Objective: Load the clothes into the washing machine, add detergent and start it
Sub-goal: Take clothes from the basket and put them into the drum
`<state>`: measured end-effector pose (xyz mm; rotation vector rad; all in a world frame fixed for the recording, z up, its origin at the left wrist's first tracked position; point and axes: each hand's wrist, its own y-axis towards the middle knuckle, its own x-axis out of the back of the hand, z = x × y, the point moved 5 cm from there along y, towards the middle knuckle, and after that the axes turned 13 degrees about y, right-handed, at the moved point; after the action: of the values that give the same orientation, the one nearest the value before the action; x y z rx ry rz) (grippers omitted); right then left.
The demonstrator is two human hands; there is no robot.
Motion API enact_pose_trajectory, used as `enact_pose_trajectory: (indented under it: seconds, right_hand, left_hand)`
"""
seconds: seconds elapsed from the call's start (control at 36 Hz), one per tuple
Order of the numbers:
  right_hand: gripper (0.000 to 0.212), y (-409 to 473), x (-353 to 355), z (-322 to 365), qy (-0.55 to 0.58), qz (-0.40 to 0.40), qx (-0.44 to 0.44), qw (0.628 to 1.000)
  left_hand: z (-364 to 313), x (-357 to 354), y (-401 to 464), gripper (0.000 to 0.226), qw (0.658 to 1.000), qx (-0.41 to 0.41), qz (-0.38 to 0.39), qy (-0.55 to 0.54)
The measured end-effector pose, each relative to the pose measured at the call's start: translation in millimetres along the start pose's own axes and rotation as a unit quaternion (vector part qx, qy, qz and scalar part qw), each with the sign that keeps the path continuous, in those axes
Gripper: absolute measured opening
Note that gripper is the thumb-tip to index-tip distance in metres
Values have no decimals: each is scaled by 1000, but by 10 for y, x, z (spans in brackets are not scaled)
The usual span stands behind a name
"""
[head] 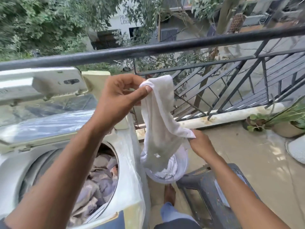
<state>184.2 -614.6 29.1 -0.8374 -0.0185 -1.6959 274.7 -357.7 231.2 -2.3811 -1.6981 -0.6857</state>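
The left hand (120, 93) pinches the top hem of a white garment (156, 123) between thumb and fingers, and the right hand (201, 144) grips its lower corner, so the cloth hangs stretched between them, held in the air just beside the right edge of the washing machine (130, 162) and above a pale round tub (166, 174) holding more white laundry. The cloth looks thin, soft and limp, a little greyed in the middle, with a small hole or fleck near its lower fold. To load it well, I judge it best carried left over the rim and dropped loosely onto the pile, not wadded tight, keeping it clear of the dusty rail. The drum (99, 184) lies open at the top, already holding crumpled grey and brown clothes (97, 182); its raised lid (44, 111) is glossy and reflective. The tub stands beside a dark plastic stool (208, 192) on the balcony floor, behind a black metal railing (165, 47).
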Motion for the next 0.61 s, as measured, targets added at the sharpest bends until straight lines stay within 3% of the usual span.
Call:
enact_pose_trajectory:
  seconds: [0.06,0.14,0.28,0.36,0.47,0.53,0.56,0.61]
  right_hand:
    - [16,-157,117,233,91,12,-9,996]
    - [41,-372,232,579,208,31,-19,977]
    - [54,-635,293,1072,277,54,36,959]
    - [50,-791,298,1348,310,64,79,945]
    - [45,-1000,254,1681,391,98,123,907]
    - [41,-1095,244,1846,436,114,139,882]
    - [39,-1146,241,1930,454,126,152,869]
    - [40,-1249,252,2078,487,142,178,843]
  left_hand:
    - [200,40,-107,6,999,34,-24,11]
    - [544,56,-284,13,993,90,-57,41]
    - [957,32,-567,20,983,157,-88,41]
    - [1104,-47,-679,25,984,167,-34,48]
    - [1074,-289,-884,88,979,134,147,51]
    - [1002,-410,-950,112,977,99,183,39]
    - [954,-460,-960,112,979,78,182,41]
    - [810,-524,-950,79,988,49,142,31]
